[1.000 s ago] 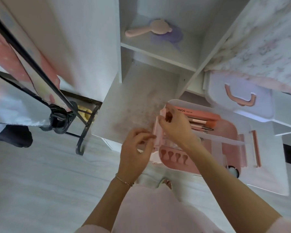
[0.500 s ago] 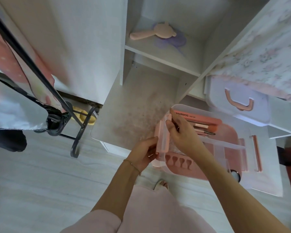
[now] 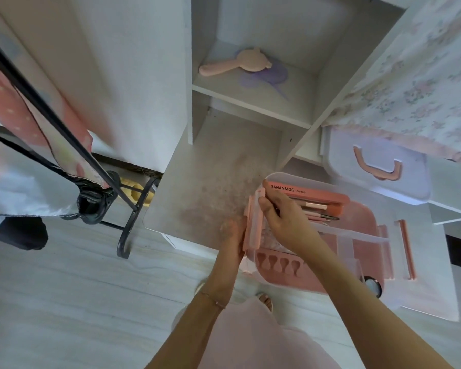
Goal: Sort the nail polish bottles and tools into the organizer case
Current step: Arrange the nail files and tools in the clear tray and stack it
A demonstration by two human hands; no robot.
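The organizer case (image 3: 357,265) sits open on the white worktop (image 3: 205,187). Her left hand (image 3: 233,241) lies flat against its pink side latch (image 3: 253,222), probably steadying it, while the right hand (image 3: 285,217) pinches a thin tool to tuck beside the nail file (image 3: 309,194).

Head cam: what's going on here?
A person stands over an open clear plastic organizer case with a pink tray on a white shelf. The left hand rests against the case's pink side latch; the right hand reaches over that edge, fingers at the tools. Inside lie a pink nail file box, slim brushes and a pink toe separator.
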